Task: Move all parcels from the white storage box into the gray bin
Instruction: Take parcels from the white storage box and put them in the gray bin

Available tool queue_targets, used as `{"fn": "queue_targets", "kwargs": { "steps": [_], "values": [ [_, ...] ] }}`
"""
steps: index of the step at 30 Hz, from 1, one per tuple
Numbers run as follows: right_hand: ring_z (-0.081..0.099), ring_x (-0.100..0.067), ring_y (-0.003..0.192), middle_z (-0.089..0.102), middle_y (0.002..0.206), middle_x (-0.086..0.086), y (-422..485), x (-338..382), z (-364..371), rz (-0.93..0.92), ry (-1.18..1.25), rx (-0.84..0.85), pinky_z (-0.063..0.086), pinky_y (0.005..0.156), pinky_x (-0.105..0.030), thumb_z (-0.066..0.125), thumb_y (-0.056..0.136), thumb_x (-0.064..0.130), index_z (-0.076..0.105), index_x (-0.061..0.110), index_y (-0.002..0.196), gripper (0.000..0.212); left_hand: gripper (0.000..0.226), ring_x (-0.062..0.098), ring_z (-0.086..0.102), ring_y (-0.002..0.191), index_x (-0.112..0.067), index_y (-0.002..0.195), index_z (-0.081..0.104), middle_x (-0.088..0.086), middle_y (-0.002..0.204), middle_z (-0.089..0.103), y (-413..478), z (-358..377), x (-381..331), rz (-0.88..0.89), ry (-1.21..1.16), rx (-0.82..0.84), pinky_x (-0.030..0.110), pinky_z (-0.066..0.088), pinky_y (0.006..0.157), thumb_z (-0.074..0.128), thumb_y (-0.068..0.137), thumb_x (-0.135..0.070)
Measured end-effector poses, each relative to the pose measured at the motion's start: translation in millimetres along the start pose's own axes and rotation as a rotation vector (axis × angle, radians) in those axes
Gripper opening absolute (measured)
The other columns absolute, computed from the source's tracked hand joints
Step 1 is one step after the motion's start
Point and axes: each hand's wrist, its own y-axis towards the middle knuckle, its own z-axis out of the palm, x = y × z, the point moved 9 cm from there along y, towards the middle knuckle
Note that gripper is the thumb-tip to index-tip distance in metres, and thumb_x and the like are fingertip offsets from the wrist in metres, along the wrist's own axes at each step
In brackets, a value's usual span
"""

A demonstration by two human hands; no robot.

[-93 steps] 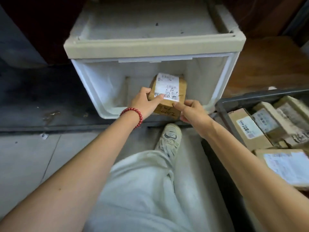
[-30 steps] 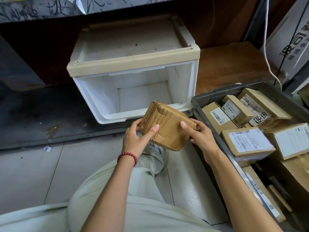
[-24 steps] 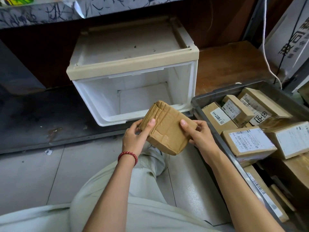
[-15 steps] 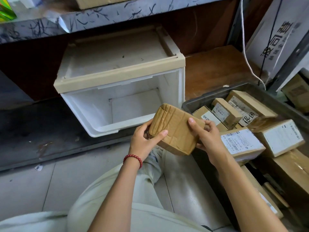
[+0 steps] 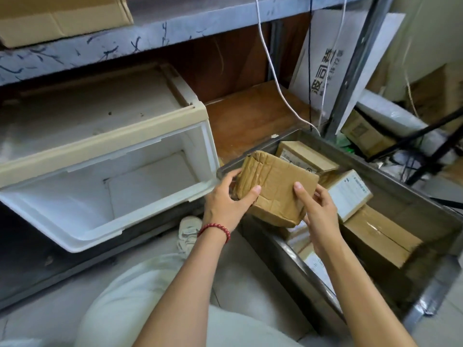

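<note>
A brown taped cardboard parcel [image 5: 275, 184] is held between both hands over the near left corner of the gray bin [image 5: 400, 194]. My left hand [image 5: 225, 204], with a red bead bracelet at the wrist, grips its left side. My right hand [image 5: 318, 209] grips its right side. The bin holds several labelled cardboard parcels [image 5: 348, 194]. The white storage box [image 5: 82, 221] with a beige top lies open toward me at left, and no parcel shows inside it.
A grey shelf [image 5: 175, 28] with a large carton runs above the box. A white cord [image 5: 275, 78] hangs down behind the bin. A metal rack post [image 5: 355, 63], a white sign and more boxes crowd the right. My leg and shoe [image 5: 188, 231] are on the tiled floor.
Both hands lifted the parcel out of the white box and carried it right, from in front of the box to over the gray bin. The view swung right.
</note>
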Motion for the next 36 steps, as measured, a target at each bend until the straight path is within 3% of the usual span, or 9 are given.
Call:
{"fn": "queue_targets", "kwargs": {
  "steps": [5, 10, 13, 16, 18, 27, 29, 33, 36],
  "values": [
    [0.060, -0.020, 0.112, 0.055, 0.131, -0.002, 4.7, 8.6, -49.0, -0.034, 0.022, -0.107, 0.053, 0.093, -0.044, 0.068, 0.079, 0.044, 0.042, 0.024, 0.138, 0.068, 0.059, 0.019, 0.053, 0.118, -0.042, 0.133, 0.043, -0.005, 0.131, 0.055, 18.7, 50.9, -40.9, 0.091, 0.088, 0.125, 0.039, 0.049, 0.097, 0.058, 0.081, -0.064],
    [0.057, -0.017, 0.111, 0.052, 0.127, 0.003, 8.8, 13.8, -96.9, -0.116, -0.091, -0.272, 0.053, 0.086, -0.035, 0.068, 0.082, 0.043, 0.042, 0.026, 0.138, 0.064, 0.050, 0.021, 0.058, 0.108, -0.038, 0.133, 0.040, -0.002, 0.123, 0.059, 29.1, 116.4, -72.0, 0.159, 0.135, 0.301, 0.030, 0.048, 0.085, 0.050, 0.089, -0.058],
    [0.052, -0.017, 0.115, 0.049, 0.130, 0.003, 9.8, 11.8, -127.9, -0.126, -0.186, -0.398, 0.051, 0.092, -0.039, 0.071, 0.079, 0.046, 0.042, 0.026, 0.137, 0.067, 0.049, 0.022, 0.057, 0.102, -0.040, 0.135, 0.037, 0.000, 0.121, 0.059, 32.4, 156.6, -80.3, 0.151, 0.166, 0.374, 0.032, 0.048, 0.081, 0.046, 0.090, -0.059],
    [0.049, -0.011, 0.116, 0.046, 0.136, 0.004, 8.3, 6.7, -157.3, -0.109, -0.174, -0.493, 0.046, 0.090, -0.029, 0.073, 0.080, 0.040, 0.029, 0.028, 0.145, 0.080, 0.050, 0.022, 0.056, 0.097, -0.041, 0.136, 0.036, 0.005, 0.116, 0.059, 30.7, 193.9, -88.6, 0.167, 0.226, 0.429, 0.029, 0.043, 0.074, 0.044, 0.090, -0.060],
    [0.046, -0.011, 0.117, 0.045, 0.137, 0.003, 6.5, 6.2, -174.9, -0.104, -0.203, -0.553, 0.040, 0.089, -0.027, 0.074, 0.080, 0.036, 0.024, 0.028, 0.145, 0.083, 0.052, 0.024, 0.055, 0.102, -0.039, 0.137, 0.037, 0.006, 0.119, 0.060, 27.7, 217.7, -95.6, 0.192, 0.263, 0.466, 0.029, 0.041, 0.077, 0.044, 0.090, -0.060],
    [0.041, -0.025, 0.133, 0.042, 0.146, -0.006, 7.7, -4.1, -227.6, -0.033, -0.405, -0.743, 0.038, 0.108, -0.045, 0.075, 0.079, 0.037, 0.017, 0.024, 0.150, 0.093, 0.049, 0.026, 0.053, 0.117, -0.027, 0.142, 0.038, 0.006, 0.127, 0.058, 13.6, 305.5, -107.2, 0.148, 0.224, 0.611, 0.037, 0.042, 0.097, 0.044, 0.097, -0.046],
    [0.034, -0.024, 0.136, 0.033, 0.151, -0.006, 11.3, -1.9, -226.9, -0.024, -0.444, -0.746, 0.030, 0.110, -0.039, 0.072, 0.083, 0.034, 0.012, 0.021, 0.153, 0.093, 0.049, 0.025, 0.053, 0.118, -0.029, 0.141, 0.039, 0.004, 0.127, 0.058, 18.3, 310.5, -104.2, 0.143, 0.214, 0.591, 0.037, 0.042, 0.098, 0.045, 0.096, -0.047],
    [0.028, -0.020, 0.138, 0.018, 0.154, -0.006, 16.4, -6.9, -224.3, -0.023, -0.534, -0.717, 0.022, 0.101, -0.020, 0.062, 0.092, 0.026, 0.012, 0.020, 0.153, 0.079, 0.055, 0.021, 0.054, 0.110, -0.038, 0.142, 0.031, 0.002, 0.129, 0.049, 17.4, 315.6, -108.2, 0.355, 0.294, 0.624, 0.034, 0.044, 0.090, 0.049, 0.092, -0.051],
    [0.014, -0.020, 0.146, 0.005, 0.160, -0.005, 17.7, -10.9, -222.4, -0.002, -0.613, -0.717, 0.013, 0.107, -0.021, 0.059, 0.094, 0.029, 0.017, 0.016, 0.153, 0.073, 0.055, 0.017, 0.052, 0.109, -0.039, 0.142, 0.029, 0.000, 0.134, 0.040, 13.0, 323.2, -111.0, 0.451, 0.286, 0.677, 0.029, 0.042, 0.085, 0.052, 0.093, -0.046]
  ]
}}
